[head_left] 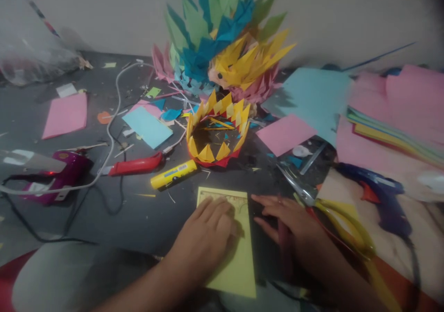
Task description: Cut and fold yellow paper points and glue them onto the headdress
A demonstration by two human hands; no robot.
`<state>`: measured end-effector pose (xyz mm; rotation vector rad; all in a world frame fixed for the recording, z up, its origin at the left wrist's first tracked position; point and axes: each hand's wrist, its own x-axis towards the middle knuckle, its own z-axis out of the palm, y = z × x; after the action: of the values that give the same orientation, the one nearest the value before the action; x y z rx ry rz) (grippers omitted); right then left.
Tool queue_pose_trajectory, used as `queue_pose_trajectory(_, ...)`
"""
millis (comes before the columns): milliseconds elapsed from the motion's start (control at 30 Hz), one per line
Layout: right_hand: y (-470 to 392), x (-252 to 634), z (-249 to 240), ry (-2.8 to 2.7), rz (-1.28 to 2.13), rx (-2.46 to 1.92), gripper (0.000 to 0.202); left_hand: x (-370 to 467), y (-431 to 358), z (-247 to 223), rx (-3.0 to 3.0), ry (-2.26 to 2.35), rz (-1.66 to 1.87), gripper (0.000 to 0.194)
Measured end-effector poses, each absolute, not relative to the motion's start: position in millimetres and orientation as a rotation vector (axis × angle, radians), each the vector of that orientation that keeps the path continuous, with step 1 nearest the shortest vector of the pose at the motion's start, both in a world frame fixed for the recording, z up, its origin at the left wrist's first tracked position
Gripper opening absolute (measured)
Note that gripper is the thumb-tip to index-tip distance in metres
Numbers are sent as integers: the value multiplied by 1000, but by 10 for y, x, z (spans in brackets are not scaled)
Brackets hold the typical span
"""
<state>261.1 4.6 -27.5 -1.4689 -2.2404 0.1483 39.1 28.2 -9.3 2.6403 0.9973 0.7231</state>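
Observation:
My left hand (210, 231) lies flat over a yellow paper strip (239, 275), its fingers pressing near the top end. A thin line of marks or an edge shows along that end, too blurred to make out. My right hand (291, 221) is beside the strip's right edge, index finger and thumb stretched toward it and apart. A dark reddish, long thing (285, 249) hangs from its palm, held by the other fingers; its kind is blurred. Beyond the strip stands a yellow and red folded-paper ring (206, 154), with a yellow glue tube (173, 175) beside it.
Yellow-handled scissors (347, 224) and a blue glue gun (378, 191) lie at right, near stacked coloured sheets (391, 140). A red cutter (137, 165) and a purple device (65, 173) with cables are at left. Large folded-paper pieces (222, 39) stand at the back.

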Motion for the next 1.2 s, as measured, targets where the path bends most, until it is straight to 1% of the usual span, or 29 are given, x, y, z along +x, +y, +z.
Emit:
queue_pose_trajectory(233,44,2617,-251,-2226,196,-1541,13,394,282,-90,2625,999,680,9)
queue_pose_trajectory(400,56,2643,-315,-2208,215,-1543,11,392,279,-81,2632,1002,676,9)
queue_pose_trajectory(600,54,2638,-354,-2169,189,-1521,16,394,283,-75,2628,1008,662,8)
queue_pose_trajectory(1000,61,2606,-276,-2230,202,-1539,21,400,279,-101,2635,1011,672,7)
queue_pose_trajectory(1100,52,2609,-266,-2206,242,-1554,18,404,272,-119,2666,1030,651,7)
queue_pose_trajectory(1200,82,2576,-122,-2127,314,-1589,21,414,262,-121,2701,1031,590,7)
